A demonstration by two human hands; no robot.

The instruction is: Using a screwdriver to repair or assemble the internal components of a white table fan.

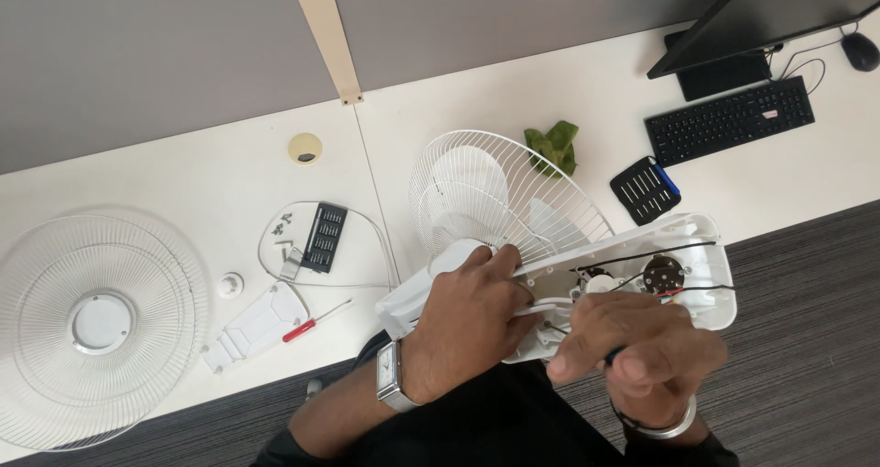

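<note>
A white fan lies across the desk edge with its base (706, 265) opened, showing wires and round parts inside. My left hand (472, 316) grips the fan's white neck just below the rear wire guard (495, 192). My right hand (642, 348) is closed on a dark-handled tool, most likely a screwdriver, whose tip is hidden inside the open base. A watch sits on my left wrist and a metal bangle on my right.
A detached front fan guard (92, 320) lies at the left. Near it are a white cover plate (257, 325), a red-handled screwdriver (316, 320), a bit case (325, 238) and loose screws. A second bit set (644, 190), green cloth (553, 146), keyboard (729, 119) and monitor sit at the right.
</note>
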